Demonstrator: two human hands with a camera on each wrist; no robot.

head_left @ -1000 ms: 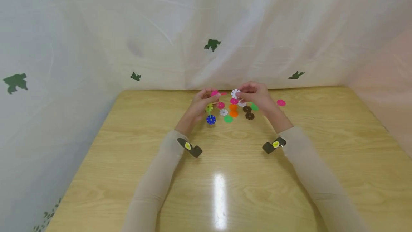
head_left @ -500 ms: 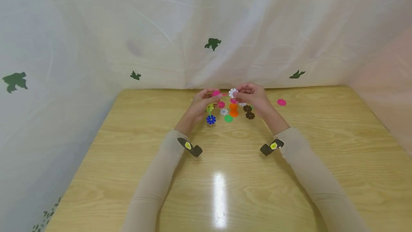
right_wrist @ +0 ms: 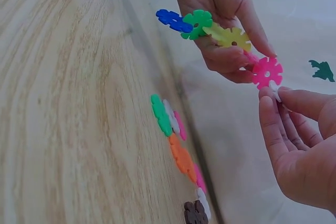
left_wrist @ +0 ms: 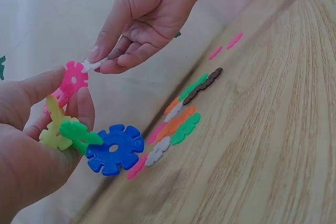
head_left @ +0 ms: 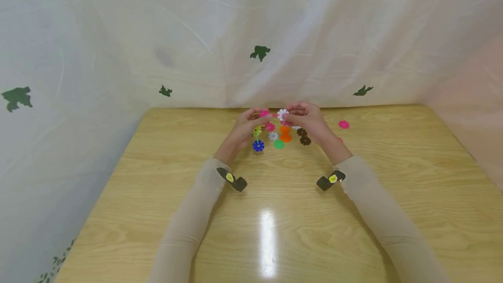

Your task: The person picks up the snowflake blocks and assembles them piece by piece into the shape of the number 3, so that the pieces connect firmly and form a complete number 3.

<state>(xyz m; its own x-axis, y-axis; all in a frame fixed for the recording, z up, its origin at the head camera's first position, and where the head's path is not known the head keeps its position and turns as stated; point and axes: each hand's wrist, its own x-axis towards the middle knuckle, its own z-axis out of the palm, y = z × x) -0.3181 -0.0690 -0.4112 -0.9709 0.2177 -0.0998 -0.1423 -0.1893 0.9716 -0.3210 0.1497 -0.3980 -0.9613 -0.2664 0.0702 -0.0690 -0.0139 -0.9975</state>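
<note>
My left hand pinches a pink notched disc at one end of a linked chain. Yellow discs, a green disc and a blue disc hang along that chain, the blue one at its far end. Between thumb and fingers my right hand holds a white disc. Its edge meets the pink disc's edge in both wrist views; how deeply the two are joined I cannot tell. Both hands are above the back of the table.
Loose discs lie flat below the hands: orange, green, white and brown, plus pink ones. One pink disc lies off to the right. A patterned cloth hangs behind the wooden table.
My right hand has moved slightly left, bringing the white disc up to the pink one. My left hand has barely moved and keeps its hold on the chain.
</note>
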